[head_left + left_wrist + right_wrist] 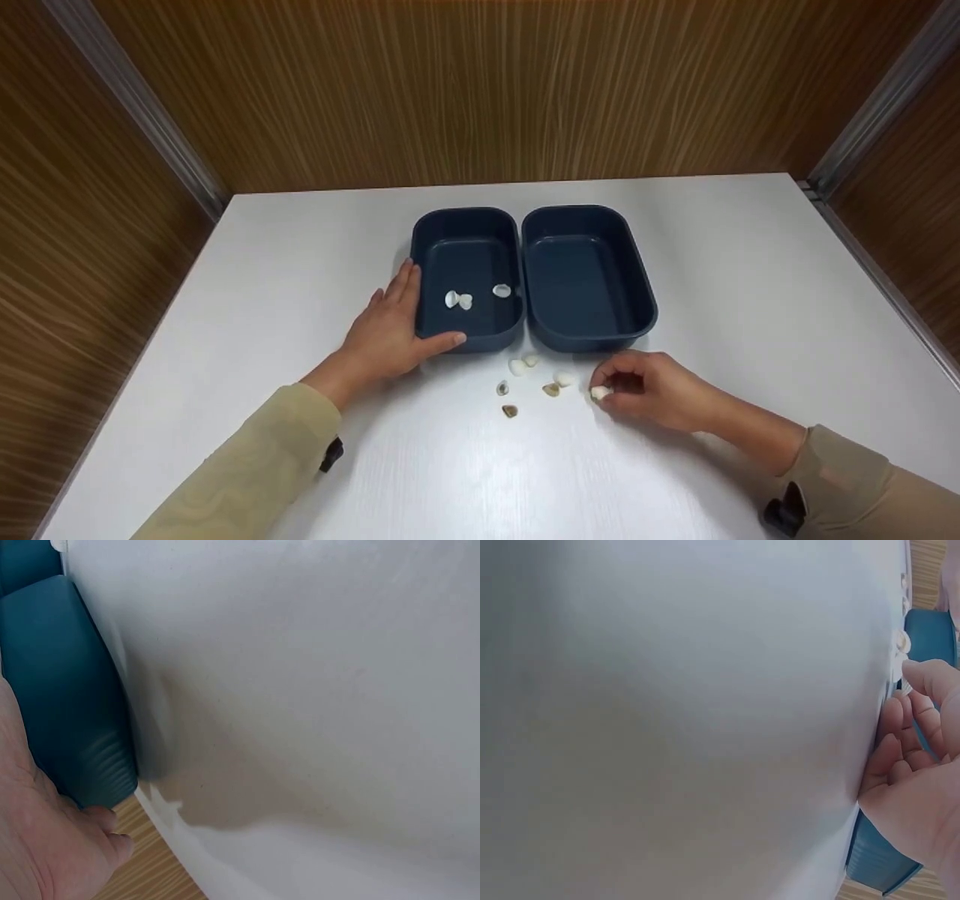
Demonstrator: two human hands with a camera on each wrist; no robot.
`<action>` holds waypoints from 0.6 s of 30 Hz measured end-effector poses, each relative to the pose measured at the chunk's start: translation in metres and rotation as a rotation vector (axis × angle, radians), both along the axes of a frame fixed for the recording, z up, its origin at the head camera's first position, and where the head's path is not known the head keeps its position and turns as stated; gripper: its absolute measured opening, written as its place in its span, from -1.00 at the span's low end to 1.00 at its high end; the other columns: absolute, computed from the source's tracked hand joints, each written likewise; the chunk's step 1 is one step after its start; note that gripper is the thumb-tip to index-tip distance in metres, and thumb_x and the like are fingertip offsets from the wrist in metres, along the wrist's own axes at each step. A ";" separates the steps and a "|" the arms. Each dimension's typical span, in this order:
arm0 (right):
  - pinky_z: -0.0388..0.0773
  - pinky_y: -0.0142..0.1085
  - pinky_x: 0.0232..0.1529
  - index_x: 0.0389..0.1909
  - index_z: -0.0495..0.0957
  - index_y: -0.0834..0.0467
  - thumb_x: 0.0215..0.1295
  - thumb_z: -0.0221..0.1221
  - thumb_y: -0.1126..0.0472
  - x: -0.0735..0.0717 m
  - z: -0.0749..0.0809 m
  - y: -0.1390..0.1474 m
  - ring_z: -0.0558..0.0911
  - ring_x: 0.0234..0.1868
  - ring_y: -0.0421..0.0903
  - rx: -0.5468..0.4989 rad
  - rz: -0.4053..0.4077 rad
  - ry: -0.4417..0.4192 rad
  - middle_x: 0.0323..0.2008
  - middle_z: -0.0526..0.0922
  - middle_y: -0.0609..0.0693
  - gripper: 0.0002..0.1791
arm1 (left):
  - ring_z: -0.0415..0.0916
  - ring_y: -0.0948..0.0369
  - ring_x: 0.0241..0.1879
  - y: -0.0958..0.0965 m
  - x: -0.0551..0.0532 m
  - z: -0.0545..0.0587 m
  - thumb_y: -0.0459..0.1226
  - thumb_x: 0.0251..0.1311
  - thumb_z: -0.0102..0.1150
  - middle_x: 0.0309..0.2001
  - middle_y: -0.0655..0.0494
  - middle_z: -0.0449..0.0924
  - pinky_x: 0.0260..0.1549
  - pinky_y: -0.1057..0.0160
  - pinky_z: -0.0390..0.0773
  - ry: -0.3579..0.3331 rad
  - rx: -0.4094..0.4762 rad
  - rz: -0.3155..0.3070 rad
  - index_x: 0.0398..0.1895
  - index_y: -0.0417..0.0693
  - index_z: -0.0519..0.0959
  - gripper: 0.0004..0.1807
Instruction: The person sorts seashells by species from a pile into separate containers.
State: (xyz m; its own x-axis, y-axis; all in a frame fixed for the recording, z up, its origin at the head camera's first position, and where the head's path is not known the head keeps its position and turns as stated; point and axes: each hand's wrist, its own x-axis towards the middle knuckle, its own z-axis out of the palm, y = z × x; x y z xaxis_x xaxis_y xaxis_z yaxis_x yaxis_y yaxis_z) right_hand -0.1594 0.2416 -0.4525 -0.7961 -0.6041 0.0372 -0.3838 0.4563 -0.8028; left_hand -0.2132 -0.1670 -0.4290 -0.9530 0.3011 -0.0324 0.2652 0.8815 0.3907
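Observation:
In the head view my left hand [386, 330] rests along the near left corner of the left dark blue bin [469, 343], fingers on its side and thumb by the front rim. Three white seashells lie in that bin, one of them a shell [502, 290] near its right wall. Right of the loose shells, my right hand [656, 390] pinches a small white seashell [601, 392] between thumb and fingers, low over the table. The pinched shell [907, 685] peeks out between the fingertips in the right wrist view.
Alongside stands a second dark blue bin [589, 341], its inside bare. Several loose shells lie in front of the bins, white ones such as a pale shell [517, 367] and brown ones such as a dark shell [510, 411]. Wood-grain panels [480, 97] enclose the white table [300, 247].

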 end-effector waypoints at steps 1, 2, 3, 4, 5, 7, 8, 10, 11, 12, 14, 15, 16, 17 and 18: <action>0.57 -0.45 -0.18 -0.09 0.74 0.09 0.32 0.42 0.36 0.000 0.001 0.000 0.59 -0.20 -0.19 -0.006 0.003 0.004 -0.20 0.70 -0.08 -0.80 | -0.24 0.03 0.70 0.000 0.000 0.000 0.64 0.15 -0.03 0.74 -0.07 -0.41 0.61 -0.13 -0.11 -0.002 0.001 0.000 0.73 -0.21 -0.27 0.46; 0.57 -0.45 -0.19 -0.09 0.74 0.09 0.32 0.41 0.36 0.000 0.003 0.000 0.59 -0.21 -0.20 -0.009 0.004 0.005 -0.20 0.70 -0.08 -0.80 | -0.24 0.03 0.70 0.000 0.001 0.001 0.63 0.15 -0.03 0.74 -0.07 -0.41 0.61 -0.13 -0.11 -0.002 0.003 0.000 0.73 -0.22 -0.27 0.45; 0.56 -0.45 -0.22 -0.09 0.74 0.10 0.32 0.41 0.37 0.001 0.004 0.000 0.59 -0.22 -0.21 -0.011 0.007 0.012 -0.20 0.70 -0.06 -0.80 | -0.24 0.03 0.70 0.000 0.001 0.001 0.63 0.16 -0.02 0.74 -0.08 -0.41 0.61 -0.13 -0.12 -0.001 0.005 -0.001 0.73 -0.22 -0.26 0.45; 0.56 -0.45 -0.24 -0.09 0.74 0.10 0.32 0.40 0.37 0.001 0.006 0.000 0.58 -0.23 -0.22 -0.010 0.011 0.018 -0.22 0.69 -0.07 -0.80 | -0.24 0.03 0.70 0.000 0.001 0.002 0.62 0.16 -0.01 0.74 -0.08 -0.41 0.61 -0.14 -0.12 -0.001 0.006 -0.003 0.73 -0.22 -0.26 0.45; 0.56 -0.44 -0.27 -0.08 0.74 0.09 0.32 0.40 0.38 0.001 0.008 0.000 0.58 -0.25 -0.22 -0.009 0.016 0.030 -0.23 0.69 -0.07 -0.79 | -0.24 0.03 0.70 0.000 0.001 0.002 0.61 0.16 0.00 0.74 -0.08 -0.40 0.61 -0.14 -0.13 0.000 0.007 -0.004 0.73 -0.23 -0.26 0.45; 0.55 -0.43 -0.29 -0.08 0.74 0.07 0.33 0.39 0.38 0.002 0.012 -0.001 0.58 -0.27 -0.22 0.001 0.027 0.055 -0.26 0.69 -0.09 -0.78 | -0.23 0.03 0.70 0.000 0.001 0.002 0.60 0.17 0.02 0.74 -0.08 -0.40 0.61 -0.14 -0.13 0.001 0.007 -0.006 0.73 -0.23 -0.25 0.44; 0.54 -0.42 -0.30 -0.08 0.74 0.05 0.34 0.39 0.37 0.002 0.015 -0.002 0.58 -0.28 -0.22 0.006 0.032 0.067 -0.27 0.69 -0.11 -0.79 | -0.23 0.03 0.70 0.000 0.001 0.002 0.60 0.17 0.02 0.74 -0.07 -0.40 0.61 -0.14 -0.13 0.000 0.007 -0.006 0.73 -0.23 -0.25 0.44; 0.54 -0.40 -0.30 -0.08 0.74 0.02 0.35 0.40 0.35 0.002 0.021 -0.004 0.60 -0.28 -0.22 0.011 0.042 0.101 -0.27 0.70 -0.14 -0.78 | -0.22 0.03 0.69 0.000 0.001 0.001 0.60 0.17 0.02 0.74 -0.07 -0.40 0.61 -0.13 -0.14 -0.001 0.008 -0.005 0.73 -0.23 -0.26 0.44; 0.54 -0.39 -0.28 -0.07 0.74 0.01 0.35 0.40 0.34 0.002 0.025 -0.005 0.61 -0.27 -0.21 0.010 0.047 0.118 -0.26 0.70 -0.14 -0.78 | -0.22 0.04 0.69 0.000 0.001 0.001 0.61 0.17 0.01 0.74 -0.07 -0.40 0.61 -0.13 -0.14 -0.002 0.008 -0.004 0.73 -0.22 -0.26 0.44; 0.55 -0.37 -0.27 -0.07 0.74 0.01 0.35 0.41 0.33 0.001 0.028 -0.006 0.62 -0.25 -0.21 0.008 0.053 0.136 -0.24 0.71 -0.15 -0.78 | -0.22 0.04 0.69 -0.001 0.001 0.001 0.61 0.16 0.01 0.74 -0.07 -0.40 0.61 -0.12 -0.14 -0.004 0.009 -0.003 0.73 -0.22 -0.26 0.44; 0.56 -0.36 -0.26 -0.06 0.74 0.01 0.35 0.42 0.33 0.000 0.036 -0.008 0.64 -0.23 -0.20 -0.005 0.064 0.178 -0.21 0.73 -0.15 -0.78 | -0.22 0.04 0.70 -0.001 0.000 0.001 0.62 0.16 0.00 0.74 -0.07 -0.40 0.61 -0.12 -0.14 -0.004 0.011 -0.003 0.73 -0.22 -0.26 0.45; 0.56 -0.36 -0.26 -0.05 0.74 0.02 0.35 0.42 0.34 -0.002 0.040 -0.009 0.64 -0.23 -0.20 -0.013 0.069 0.196 -0.20 0.73 -0.15 -0.78 | -0.23 0.05 0.70 -0.001 0.000 0.001 0.62 0.15 0.00 0.74 -0.07 -0.40 0.61 -0.12 -0.13 -0.003 0.010 -0.003 0.73 -0.22 -0.26 0.45; 0.56 -0.37 -0.25 -0.05 0.74 0.02 0.35 0.42 0.34 -0.003 0.045 -0.011 0.64 -0.22 -0.20 -0.021 0.073 0.213 -0.19 0.73 -0.15 -0.77 | -0.23 0.05 0.70 -0.001 0.000 0.001 0.62 0.15 0.00 0.74 -0.07 -0.40 0.61 -0.12 -0.13 -0.002 0.011 -0.004 0.73 -0.22 -0.26 0.45; 0.56 -0.38 -0.24 -0.05 0.74 0.03 0.35 0.42 0.35 -0.005 0.049 -0.012 0.64 -0.22 -0.19 -0.029 0.076 0.227 -0.19 0.73 -0.15 -0.77 | -0.24 0.05 0.70 -0.001 0.000 0.001 0.63 0.15 -0.01 0.74 -0.08 -0.40 0.61 -0.13 -0.13 0.000 0.011 -0.005 0.73 -0.22 -0.26 0.46; 0.57 -0.39 -0.24 -0.05 0.75 0.04 0.35 0.42 0.36 -0.007 0.054 -0.013 0.64 -0.23 -0.19 -0.037 0.075 0.240 -0.18 0.73 -0.14 -0.77 | -0.24 0.05 0.70 -0.001 0.000 0.001 0.63 0.15 -0.01 0.74 -0.08 -0.40 0.61 -0.13 -0.13 0.001 0.009 -0.005 0.73 -0.22 -0.25 0.46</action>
